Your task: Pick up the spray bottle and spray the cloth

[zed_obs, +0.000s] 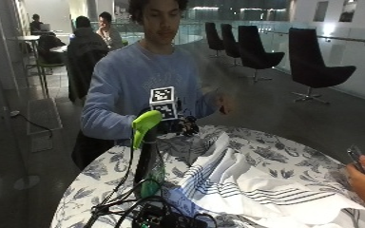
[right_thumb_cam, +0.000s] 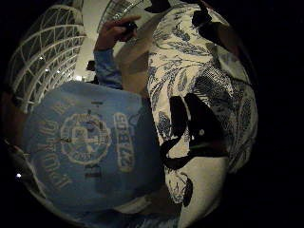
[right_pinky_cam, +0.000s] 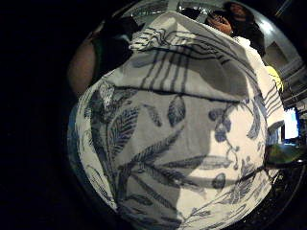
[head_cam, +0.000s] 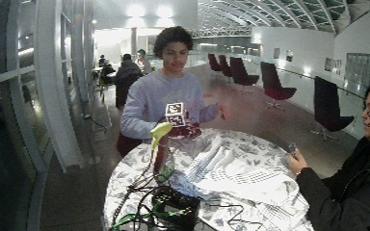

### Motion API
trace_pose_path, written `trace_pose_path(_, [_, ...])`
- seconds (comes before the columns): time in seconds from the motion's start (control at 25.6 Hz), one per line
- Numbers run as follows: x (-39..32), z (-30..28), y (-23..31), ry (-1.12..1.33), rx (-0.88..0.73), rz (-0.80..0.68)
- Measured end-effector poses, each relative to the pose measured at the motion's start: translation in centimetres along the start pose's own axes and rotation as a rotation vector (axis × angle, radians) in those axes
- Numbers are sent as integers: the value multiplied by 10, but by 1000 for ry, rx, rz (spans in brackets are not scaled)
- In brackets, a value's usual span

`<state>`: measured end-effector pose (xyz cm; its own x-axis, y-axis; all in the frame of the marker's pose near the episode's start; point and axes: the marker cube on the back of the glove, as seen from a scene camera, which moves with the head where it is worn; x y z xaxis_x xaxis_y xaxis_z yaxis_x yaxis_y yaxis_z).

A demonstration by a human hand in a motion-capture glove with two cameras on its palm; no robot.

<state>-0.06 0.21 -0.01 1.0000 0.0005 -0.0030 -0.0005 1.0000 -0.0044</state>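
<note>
A person's gloved right hand hovers over the round floral-clothed table, just behind the green-headed spray bottle — whether its fingers are spread or curled cannot be told. The bottle stands untouched at the table's 9 o'clock edge; the striped white cloth lies rumpled mid-table. The pick-up looks not yet made — next, the hand must close round the bottle's neck.
</note>
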Motion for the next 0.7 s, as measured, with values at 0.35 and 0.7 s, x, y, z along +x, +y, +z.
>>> trace_pose_path(0.35, [-1,-2,4,-4,6,18])
trace_pose_path(0.7, [15,-16,16,17,69,76])
